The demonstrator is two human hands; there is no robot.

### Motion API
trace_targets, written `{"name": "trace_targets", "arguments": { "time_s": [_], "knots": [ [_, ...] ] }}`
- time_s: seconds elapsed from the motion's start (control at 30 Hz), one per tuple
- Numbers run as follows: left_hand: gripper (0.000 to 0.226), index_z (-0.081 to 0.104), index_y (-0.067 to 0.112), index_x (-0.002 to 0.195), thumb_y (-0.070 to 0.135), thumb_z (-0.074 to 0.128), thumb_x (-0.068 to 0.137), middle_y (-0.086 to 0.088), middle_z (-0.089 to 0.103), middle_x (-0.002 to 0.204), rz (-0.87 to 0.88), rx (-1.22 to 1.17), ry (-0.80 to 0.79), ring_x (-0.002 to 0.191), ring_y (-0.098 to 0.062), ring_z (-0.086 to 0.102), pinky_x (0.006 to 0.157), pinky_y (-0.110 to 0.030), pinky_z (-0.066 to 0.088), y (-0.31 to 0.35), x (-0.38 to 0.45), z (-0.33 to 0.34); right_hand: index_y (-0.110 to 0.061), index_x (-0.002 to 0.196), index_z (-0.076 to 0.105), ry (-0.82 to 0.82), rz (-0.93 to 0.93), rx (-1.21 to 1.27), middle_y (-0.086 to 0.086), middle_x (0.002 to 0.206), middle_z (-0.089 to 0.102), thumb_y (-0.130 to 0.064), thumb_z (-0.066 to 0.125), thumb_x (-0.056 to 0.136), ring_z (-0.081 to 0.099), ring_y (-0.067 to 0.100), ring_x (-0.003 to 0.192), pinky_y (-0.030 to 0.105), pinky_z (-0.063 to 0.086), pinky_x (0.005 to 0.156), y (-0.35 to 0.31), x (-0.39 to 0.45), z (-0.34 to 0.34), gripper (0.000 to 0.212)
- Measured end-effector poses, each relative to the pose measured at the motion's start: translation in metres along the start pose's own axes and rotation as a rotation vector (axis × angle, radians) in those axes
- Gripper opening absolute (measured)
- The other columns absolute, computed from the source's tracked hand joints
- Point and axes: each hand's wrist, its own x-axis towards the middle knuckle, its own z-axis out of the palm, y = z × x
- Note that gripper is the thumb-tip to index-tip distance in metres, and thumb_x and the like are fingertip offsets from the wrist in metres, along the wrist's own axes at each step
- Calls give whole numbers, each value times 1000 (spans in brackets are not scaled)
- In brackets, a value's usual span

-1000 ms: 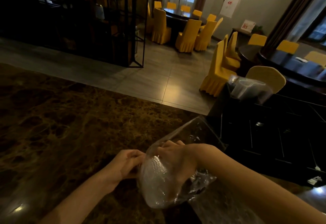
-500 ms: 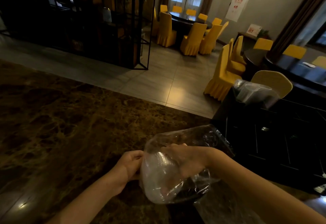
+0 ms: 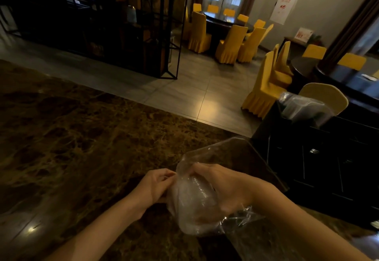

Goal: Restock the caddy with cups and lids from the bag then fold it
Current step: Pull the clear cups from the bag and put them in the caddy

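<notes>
Marble counter [image 3: 71,147] is carrying the work, and since a second ago both hands are sitting slightly lower and nearer the body, with the bag [image 3: 196,205] drawn in; judged, lids are being freed, not yet moved. Left hand [image 3: 155,186] is pinching the bag's left edge with curled fingers. Right hand [image 3: 223,189] is curling round the ribbed lid stack [image 3: 200,186] inside the film. Caddy [image 3: 328,158] is standing just right of the bag, already holding a plastic sleeve [image 3: 303,108].
</notes>
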Motion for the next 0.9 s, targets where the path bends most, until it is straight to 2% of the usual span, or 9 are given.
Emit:
{"name": "trace_targets", "arguments": {
  "time_s": [0.07, 0.13, 0.23, 0.33, 0.43, 0.53, 0.67, 0.77, 0.9],
  "knots": [
    [22, 74, 18, 115, 22, 55, 105, -4, 80, 106, 55, 29, -24, 98, -16, 75, 94, -42, 61, -2, 2, -1, -29, 142, 43, 31, -13, 29, -11, 138, 53, -49, 90, 72, 53, 12, 126, 37, 48, 107, 1, 0, 0, 87],
    [32, 67, 19, 131, 10, 50, 105, -3, 70, 133, 118, 33, -95, 107, -8, 70, 95, -27, 57, -5, 2, -8, -29, 140, 45, 62, -12, 87, -11, 137, 54, -45, 92, 72, 55, 12, 124, 40, 51, 105, 3, -1, -2, 84],
    [69, 57, 34, 143, 9, 56, 79, 17, 40, 160, 311, 72, -175, 139, 1, 43, 114, -27, 38, -17, -5, -28, -28, 141, 47, 93, -9, 182, -11, 137, 56, -37, 94, 73, 57, 10, 123, 38, 54, 103, 5, -3, -3, 83],
    [81, 33, 45, 154, 27, 76, 88, 24, 33, 162, 477, 250, -353, 151, -1, 29, 122, -26, 29, -25, -15, -32, -18, 140, 50, 129, -3, 279, -3, 136, 59, -23, 95, 74, 61, 14, 124, 41, 55, 103, 9, -1, -2, 80],
    [104, 21, 60, 151, 57, 88, 72, 36, 35, 155, 470, 409, -226, 144, 10, 34, 116, -19, 35, -24, -16, -22, -15, 139, 53, 169, 5, 352, 0, 137, 60, -14, 94, 74, 61, 17, 125, 44, 55, 104, 11, 1, -4, 76],
    [84, 39, 59, 142, 50, 87, 74, 37, 54, 139, 466, 409, -53, 131, 15, 47, 110, -17, 43, -21, -15, -18, -11, 138, 54, 220, -22, 445, 6, 135, 61, -12, 91, 76, 63, 24, 123, 50, 54, 103, 11, 2, -7, 71],
    [59, 57, 57, 124, 25, 84, 82, 34, 66, 122, 491, 406, 3, 116, 14, 60, 101, -13, 48, -26, -12, -22, -10, 135, 55, 276, -8, 639, 12, 127, 66, -20, 87, 75, 69, 32, 112, 56, 57, 96, 9, -2, -12, 69],
    [67, 50, 69, 121, 27, 85, 83, 38, 64, 122, 509, 406, 3, 116, 15, 59, 99, -11, 49, -22, -13, -23, -9, 133, 55, 293, 9, 715, 17, 123, 67, -24, 87, 73, 70, 38, 108, 57, 58, 94, 10, -6, -15, 70],
    [89, 29, 71, 136, 49, 88, 73, 49, 45, 136, 561, 408, -9, 124, 24, 46, 90, 5, 40, -5, -21, -17, -12, 133, 55, 310, 24, 795, 16, 121, 69, -28, 86, 70, 71, 35, 108, 49, 60, 93, 8, -11, -18, 72]
  ]
}}
